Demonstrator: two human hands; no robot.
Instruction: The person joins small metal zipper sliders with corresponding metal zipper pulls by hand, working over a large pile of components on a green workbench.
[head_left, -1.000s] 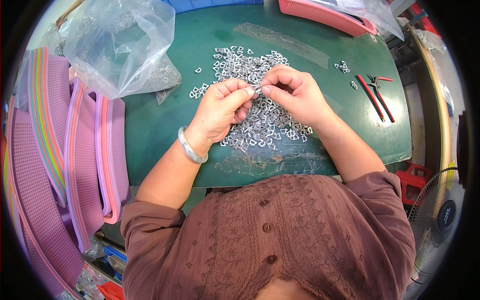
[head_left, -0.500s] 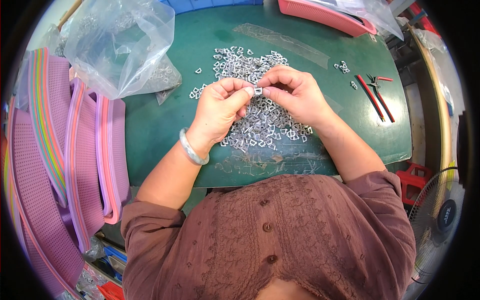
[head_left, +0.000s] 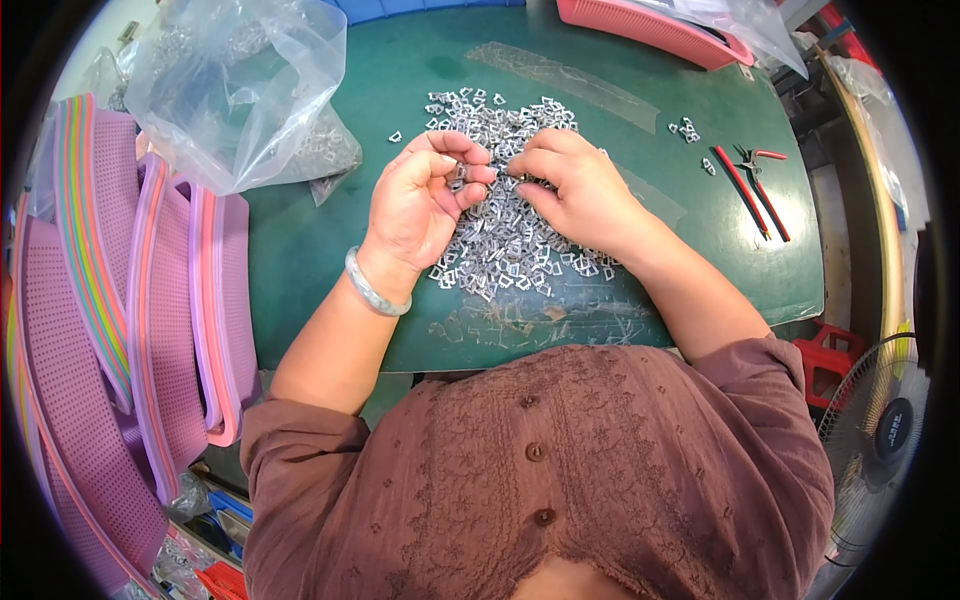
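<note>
Many small grey pieces (head_left: pixel 510 245) partly hidden, left hand (head_left: pixel 412 200) loosely curled, right hand (head_left: pixel 578 190) bent inward, both grips unclear

Purple baskets (head_left: pixel 168 330) are standing well left of the left hand (head_left: pixel 420 195); a pink basket (head_left: pixel 645 38) is sitting beyond the right hand (head_left: pixel 578 190), with a fan (head_left: pixel 892 432) standing farther right.

left forearm (head_left: pixel 335 345): angled forward and inward | left hand (head_left: pixel 408 210): palm turned inward, fingers (head_left: pixel 472 152) loosely curled | right forearm (head_left: pixel 698 292): slanting forward and inward | right hand (head_left: pixel 578 195): back upward, fingers bent, thumb (head_left: pixel 541 202) apart below | hands near each other, grip unclear on both
</note>
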